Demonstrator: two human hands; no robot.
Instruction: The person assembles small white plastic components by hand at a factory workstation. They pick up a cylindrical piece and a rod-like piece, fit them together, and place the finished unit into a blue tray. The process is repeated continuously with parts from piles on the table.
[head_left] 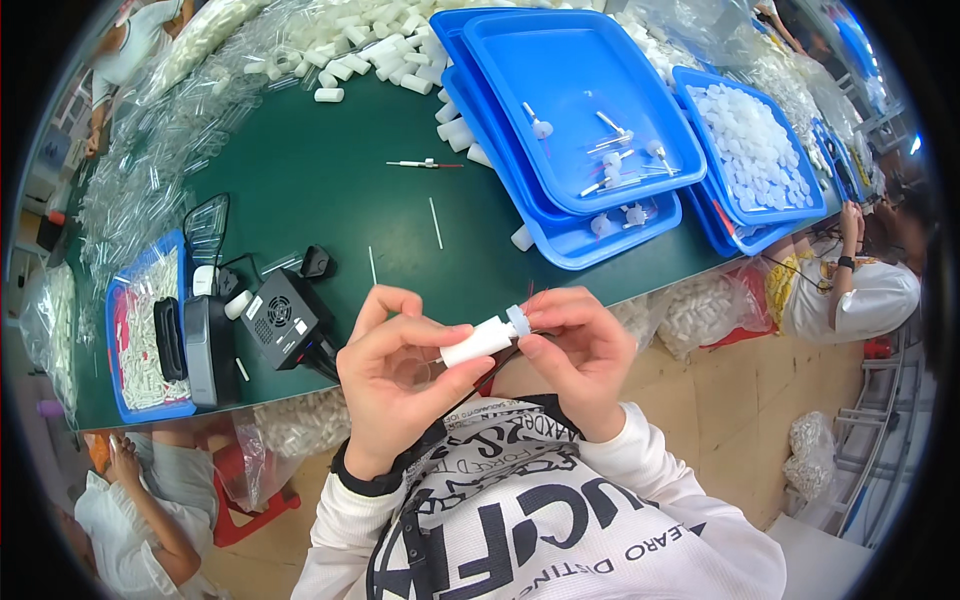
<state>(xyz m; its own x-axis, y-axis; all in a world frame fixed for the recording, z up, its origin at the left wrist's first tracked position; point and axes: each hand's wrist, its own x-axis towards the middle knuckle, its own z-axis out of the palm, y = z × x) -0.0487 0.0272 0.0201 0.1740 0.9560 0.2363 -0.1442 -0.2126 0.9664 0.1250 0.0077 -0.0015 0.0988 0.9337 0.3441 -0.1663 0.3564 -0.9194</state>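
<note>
My left hand (395, 375) grips a small white plastic cylinder (477, 343) between thumb and fingers, held just off the near edge of the green table (330, 170). My right hand (575, 350) pinches a pale blue-white cap (517, 319) at the cylinder's right end. A thin dark stick runs below the cylinder between the two hands. Both hands touch the same piece, close to my chest.
Stacked blue trays (590, 70) with a few swab parts lie ahead on the right, beside a blue tray of white caps (750, 145). White cylinders (360, 55) are heaped at the back. Black devices (280, 320) and a blue tray of sticks (140, 330) stand left. Other people sit left and right.
</note>
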